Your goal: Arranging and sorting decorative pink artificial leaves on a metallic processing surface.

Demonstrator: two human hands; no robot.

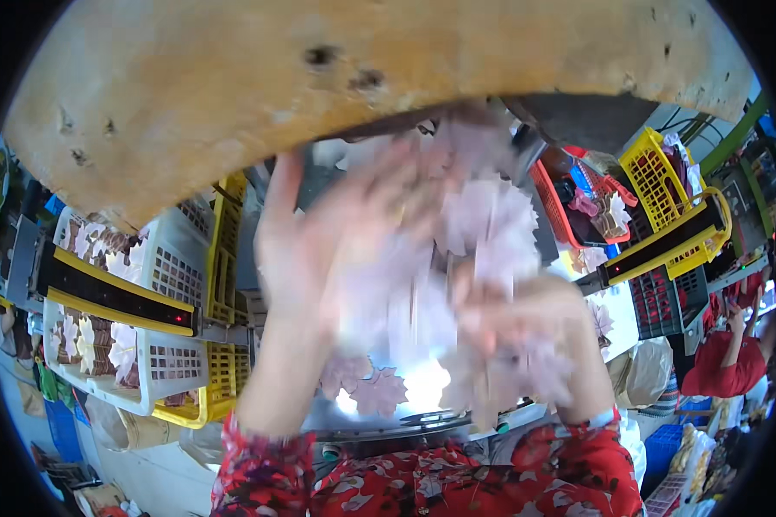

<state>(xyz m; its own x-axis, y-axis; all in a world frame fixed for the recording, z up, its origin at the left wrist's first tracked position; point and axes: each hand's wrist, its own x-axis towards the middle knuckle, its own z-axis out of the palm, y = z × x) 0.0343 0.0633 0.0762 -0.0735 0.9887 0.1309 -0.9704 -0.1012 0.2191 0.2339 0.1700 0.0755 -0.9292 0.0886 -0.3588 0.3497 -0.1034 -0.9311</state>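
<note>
The left hand (319,250) is raised with fingers spread, and the right hand (526,319) is lower and to the right. Both are blurred, so whether either is closed on anything cannot be told. Between and over them hangs a bunch of pale pink cut-out leaves (483,224), touching both hands. The pieces look thin, light and floppy, and they seem likely to slip off one another and to crease or tear if pinched hard. The safest hold appears to be around the gathered middle of the bunch, not at the pointed tips. Two loose pink leaves (366,388) lie just below on the near work surface (405,422). Left stands a white crate (168,276) holding more leaves, and a yellow crate (224,258) stands beside it. Far right are a red basket (556,207) and a yellow basket (664,189). A tan brim (233,77) covers the top of the view.
</note>
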